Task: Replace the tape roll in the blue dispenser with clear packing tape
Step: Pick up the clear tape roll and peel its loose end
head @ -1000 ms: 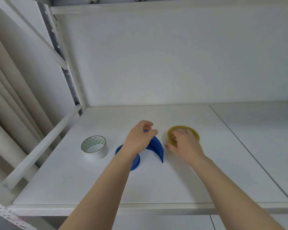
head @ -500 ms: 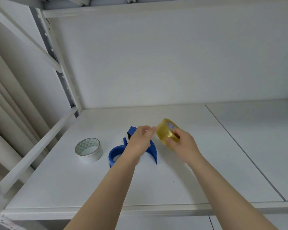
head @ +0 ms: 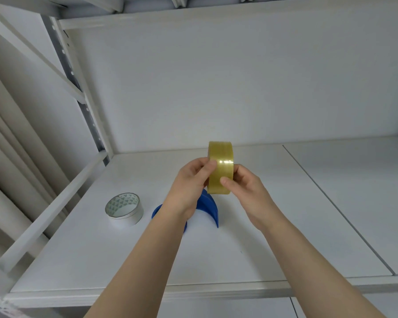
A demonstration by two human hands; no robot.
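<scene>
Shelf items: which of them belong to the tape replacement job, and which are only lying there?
Belong to the job:
- clear tape roll, held on edge by the left hand and right hand
- blue dispenser, lying on the shelf, empty
- white patterned tape roll, lying flat left of the dispenser, possibly the old roll

Only lying about:
- nothing else visible

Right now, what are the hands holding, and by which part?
Both hold the clear tape roll, on edge above the shelf. The left hand pinches its left side, the right hand its right side, thumbs on the outer band.
</scene>
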